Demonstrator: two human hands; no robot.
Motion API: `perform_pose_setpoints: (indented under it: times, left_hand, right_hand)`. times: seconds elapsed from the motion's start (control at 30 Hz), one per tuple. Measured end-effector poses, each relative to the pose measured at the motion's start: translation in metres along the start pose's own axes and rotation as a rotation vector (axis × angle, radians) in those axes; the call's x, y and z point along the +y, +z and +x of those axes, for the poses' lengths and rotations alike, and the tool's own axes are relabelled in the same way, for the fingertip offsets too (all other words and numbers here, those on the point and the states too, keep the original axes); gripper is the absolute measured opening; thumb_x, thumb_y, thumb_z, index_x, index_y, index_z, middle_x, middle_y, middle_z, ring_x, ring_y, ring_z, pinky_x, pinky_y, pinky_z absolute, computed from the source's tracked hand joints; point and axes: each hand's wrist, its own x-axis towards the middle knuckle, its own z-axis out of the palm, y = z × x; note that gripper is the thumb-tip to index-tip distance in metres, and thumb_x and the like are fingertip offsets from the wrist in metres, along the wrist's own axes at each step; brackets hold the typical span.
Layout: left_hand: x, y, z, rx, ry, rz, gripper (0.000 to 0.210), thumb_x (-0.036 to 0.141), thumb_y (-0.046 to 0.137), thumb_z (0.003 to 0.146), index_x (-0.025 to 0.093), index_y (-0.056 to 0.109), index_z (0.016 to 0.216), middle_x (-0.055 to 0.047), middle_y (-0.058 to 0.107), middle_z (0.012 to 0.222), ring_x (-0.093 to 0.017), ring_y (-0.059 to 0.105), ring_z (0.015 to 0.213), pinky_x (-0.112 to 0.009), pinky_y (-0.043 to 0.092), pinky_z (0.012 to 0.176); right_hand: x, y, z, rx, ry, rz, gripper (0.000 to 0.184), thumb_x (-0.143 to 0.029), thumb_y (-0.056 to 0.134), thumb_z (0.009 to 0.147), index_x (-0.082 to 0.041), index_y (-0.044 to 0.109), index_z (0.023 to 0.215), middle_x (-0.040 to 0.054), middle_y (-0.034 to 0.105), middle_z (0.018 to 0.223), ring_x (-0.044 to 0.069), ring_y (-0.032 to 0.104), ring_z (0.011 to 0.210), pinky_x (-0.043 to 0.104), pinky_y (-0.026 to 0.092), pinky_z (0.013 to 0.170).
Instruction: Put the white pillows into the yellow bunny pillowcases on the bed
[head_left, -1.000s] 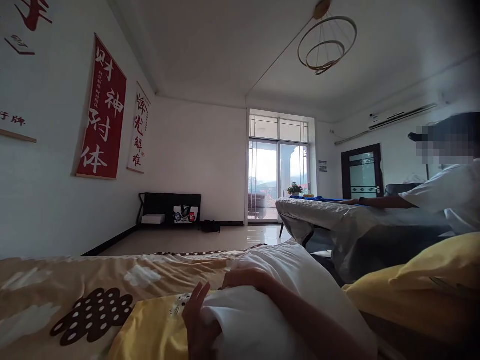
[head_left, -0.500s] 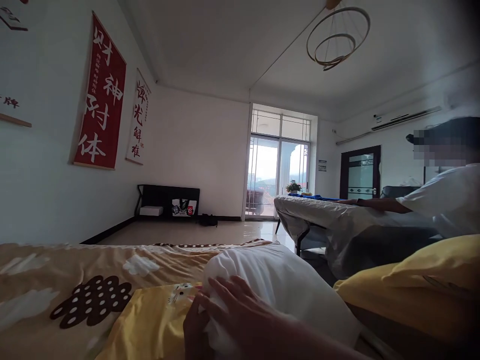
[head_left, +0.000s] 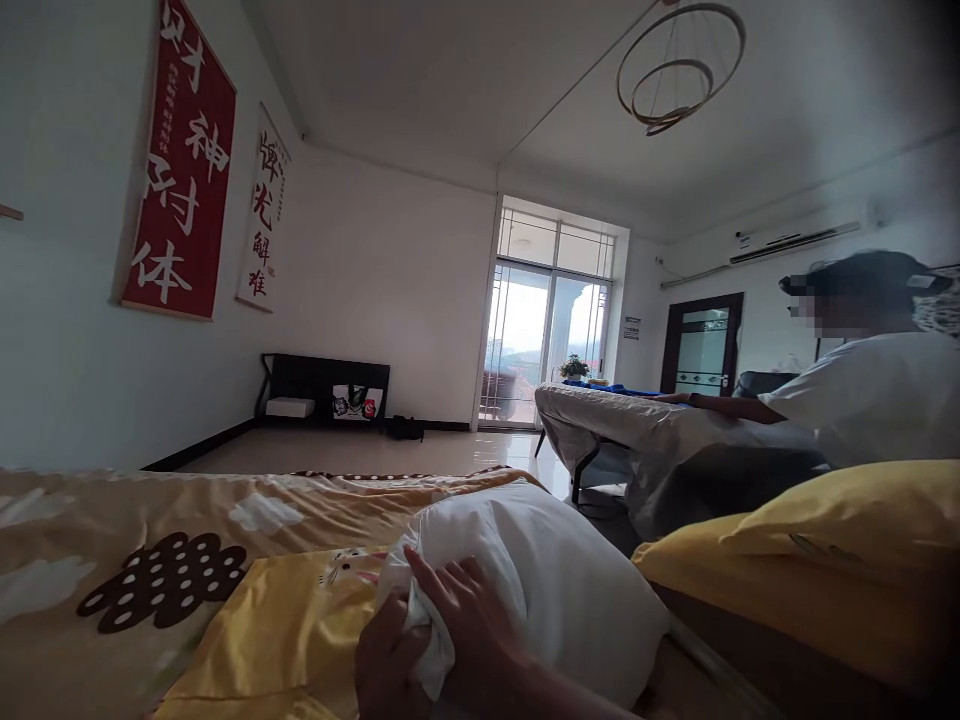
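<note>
A plump white pillow (head_left: 577,590) lies in front of me, its near corner bunched up between my hands. My left hand (head_left: 390,650) is closed on a fold at that corner. Beside it, my right hand (head_left: 476,615) also grips the bunched fabric, its fingers curled and the thumb side uppermost. Under and left of the pillow, a yellow pillowcase (head_left: 255,630) with a printed animal face is spread flat. It rests on a tan bedspread (head_left: 300,535) with white clouds and a brown dotted patch.
Another yellow pillow (head_left: 825,520) lies at the right. Beyond it, a person in a white shirt (head_left: 885,390) leans over a plastic-covered table (head_left: 600,400). A black bench (head_left: 322,385) stands by the far wall, and a glass door (head_left: 525,330) is at the back.
My right hand has drawn back from lying over the pillow and its fingers have curled into the corner fabric. The view has shifted slightly, and the pillow's corner is more bunched.
</note>
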Motion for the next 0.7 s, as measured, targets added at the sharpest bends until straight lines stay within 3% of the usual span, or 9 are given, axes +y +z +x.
perform_pose_setpoints:
  times: [0.1, 0.2, 0.33, 0.4, 0.5, 0.63, 0.7]
  left_hand:
    - [0.01, -0.002, 0.01, -0.006, 0.043, 0.062, 0.028, 0.017, 0.041, 0.079, 0.02, 0.067, 0.087, -0.013, 0.066, 0.094, -0.024, 0.064, 0.09, -0.037, 0.053, 0.078]
    - [0.024, -0.011, 0.031, -0.044, 0.064, 0.098, 0.049, 0.011, 0.043, 0.07, 0.017, 0.055, 0.118, -0.015, 0.061, 0.112, -0.027, 0.058, 0.109, -0.043, 0.048, 0.091]
    - [0.03, -0.031, 0.055, -0.251, 0.156, 0.153, 0.09, 0.017, 0.056, 0.062, 0.02, 0.025, 0.146, -0.017, 0.038, 0.145, -0.036, 0.035, 0.134, -0.055, 0.034, 0.104]
    - [0.024, -0.038, 0.059, -0.402, 0.108, 0.145, 0.099, 0.02, 0.061, 0.06, 0.022, 0.017, 0.149, -0.016, 0.037, 0.147, -0.036, 0.037, 0.133, -0.053, 0.036, 0.103]
    - [0.015, -0.039, 0.057, -0.521, -0.071, 0.082, 0.086, 0.022, 0.059, 0.066, 0.021, 0.026, 0.145, -0.014, 0.048, 0.139, -0.03, 0.046, 0.126, -0.046, 0.042, 0.101]
    - [0.018, -0.028, 0.053, -0.495, -0.354, 0.039, 0.055, 0.02, 0.055, 0.066, 0.015, 0.048, 0.121, -0.014, 0.062, 0.117, -0.028, 0.059, 0.11, -0.039, 0.049, 0.09]
    - [0.021, -0.021, 0.053, -0.477, -0.416, -0.02, 0.041, 0.021, 0.051, 0.07, 0.016, 0.052, 0.11, -0.013, 0.065, 0.106, -0.026, 0.064, 0.097, -0.036, 0.051, 0.081]
  right_hand:
    - [0.002, -0.01, 0.0, 0.01, 0.023, 0.033, 0.049, -0.036, 0.057, 0.072, -0.023, 0.057, 0.12, 0.0062, 0.069, 0.1, 0.026, 0.059, 0.093, 0.037, 0.035, 0.09]
    - [0.005, -0.028, 0.004, 0.029, 0.049, 0.04, 0.023, -0.031, 0.056, 0.072, -0.022, 0.063, 0.093, 0.0045, 0.069, 0.09, 0.024, 0.06, 0.087, 0.036, 0.035, 0.085]
    - [0.009, -0.048, 0.009, 0.033, 0.033, 0.06, 0.026, -0.032, 0.061, 0.069, -0.022, 0.062, 0.093, 0.0044, 0.068, 0.092, 0.024, 0.06, 0.088, 0.037, 0.033, 0.086]
    - [0.009, -0.054, 0.009, 0.014, 0.024, 0.061, 0.033, -0.032, 0.063, 0.067, -0.023, 0.061, 0.099, 0.0043, 0.067, 0.094, 0.024, 0.059, 0.09, 0.038, 0.032, 0.088]
    - [0.005, -0.059, 0.007, 0.005, 0.019, 0.041, 0.035, -0.033, 0.063, 0.069, -0.024, 0.06, 0.103, 0.0044, 0.065, 0.096, 0.024, 0.057, 0.093, 0.04, 0.03, 0.092]
    - [-0.004, -0.06, 0.007, -0.002, 0.018, -0.041, 0.027, -0.035, 0.061, 0.074, -0.023, 0.06, 0.098, 0.0053, 0.064, 0.097, 0.024, 0.055, 0.093, 0.042, 0.029, 0.094]
    - [-0.007, -0.059, 0.007, -0.008, 0.02, -0.082, 0.029, -0.035, 0.061, 0.075, -0.022, 0.06, 0.101, 0.0066, 0.063, 0.098, 0.025, 0.053, 0.095, 0.043, 0.03, 0.094]
